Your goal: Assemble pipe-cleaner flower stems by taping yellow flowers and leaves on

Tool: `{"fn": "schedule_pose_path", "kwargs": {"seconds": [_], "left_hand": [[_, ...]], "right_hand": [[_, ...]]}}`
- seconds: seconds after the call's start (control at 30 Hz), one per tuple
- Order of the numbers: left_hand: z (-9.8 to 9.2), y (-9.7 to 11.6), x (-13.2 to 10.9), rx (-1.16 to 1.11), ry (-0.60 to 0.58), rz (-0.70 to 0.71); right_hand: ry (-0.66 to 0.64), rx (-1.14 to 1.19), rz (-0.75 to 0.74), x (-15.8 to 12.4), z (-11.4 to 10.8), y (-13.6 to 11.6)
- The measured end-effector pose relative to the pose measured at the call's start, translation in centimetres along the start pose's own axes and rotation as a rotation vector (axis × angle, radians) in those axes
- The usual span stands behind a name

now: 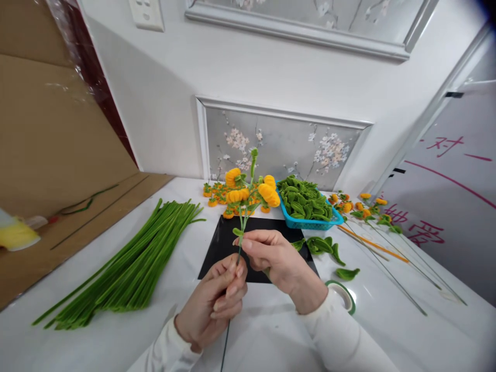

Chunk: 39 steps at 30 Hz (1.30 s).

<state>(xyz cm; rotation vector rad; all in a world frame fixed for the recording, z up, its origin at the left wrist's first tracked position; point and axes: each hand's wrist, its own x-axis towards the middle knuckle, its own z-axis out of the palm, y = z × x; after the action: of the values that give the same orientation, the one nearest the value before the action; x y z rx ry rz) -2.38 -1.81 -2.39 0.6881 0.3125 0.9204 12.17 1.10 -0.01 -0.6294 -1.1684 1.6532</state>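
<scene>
My left hand (pixel 222 297) is closed around the thin dark wire stem (pixel 227 336) of an upright spray made of fuzzy chenille. Small orange pumpkin shapes (pixel 268 194) and a curled green tip (pixel 253 163) top the spray. Just above the left fingers, my right hand (pixel 277 261) pinches the same stem between thumb and forefinger, beside a small green leaf (pixel 237 232). Its other fingers are curled and partly hidden. Below both hands lies a black mat (pixel 220 243). A roll of green tape (pixel 343 297) rests against the right sleeve.
Green chenille stems (pixel 132 263) lie bundled at left. A blue basket (pixel 306 223) holds many green leaves; loose leaves (pixel 320 245) lie before it. Several finished sprays (pixel 360 209) with long wires lie at right. More orange pumpkins (pixel 217 194) sit behind the mat, near the wall.
</scene>
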Motion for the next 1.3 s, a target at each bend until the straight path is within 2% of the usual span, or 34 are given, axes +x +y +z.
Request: {"fn": "schedule_pose_path", "kwargs": {"seconds": [0.1,0.3,0.43,0.5,0.63,0.77,0.97,1.07,1.17,1.3], "left_hand": [[0.2,0.0,0.1,0.023,0.007,-0.003],[0.9,-0.2,0.4,0.308,0.224,0.132],[1.1,-0.3,0.6,0.382,0.288,0.213],[1.0,-0.2,0.7,0.334,0.277,0.198],[0.6,0.1,0.6,0.180,0.186,0.142],[0.2,0.1,0.3,0.079,0.114,0.130],[-0.8,-0.1,0.2,-0.020,-0.028,0.100],[-0.9,-0.1,0.1,-0.046,-0.088,0.072],[-0.3,-0.1,0.1,-0.010,-0.041,0.054],[0.6,-0.3,0.3,0.225,0.110,0.128]], "right_hand": [[0.071,-0.032,-0.052,0.0,0.1,0.0],[0.256,-0.160,-0.153,-0.2,0.4,-0.3],[0.313,-0.210,-0.173,-0.1,0.4,-0.1],[0.269,-0.148,-0.136,0.0,0.4,0.1],[0.102,0.064,-0.027,0.0,0.4,0.7],[0.030,0.182,0.005,0.0,0.6,1.1],[0.001,0.092,-0.060,0.0,1.0,0.9],[0.035,-0.009,-0.126,-0.1,1.2,0.7],[0.102,-0.056,-0.139,-0.2,1.3,0.6],[0.147,-0.094,-0.123,-0.3,1.2,0.5]]}}
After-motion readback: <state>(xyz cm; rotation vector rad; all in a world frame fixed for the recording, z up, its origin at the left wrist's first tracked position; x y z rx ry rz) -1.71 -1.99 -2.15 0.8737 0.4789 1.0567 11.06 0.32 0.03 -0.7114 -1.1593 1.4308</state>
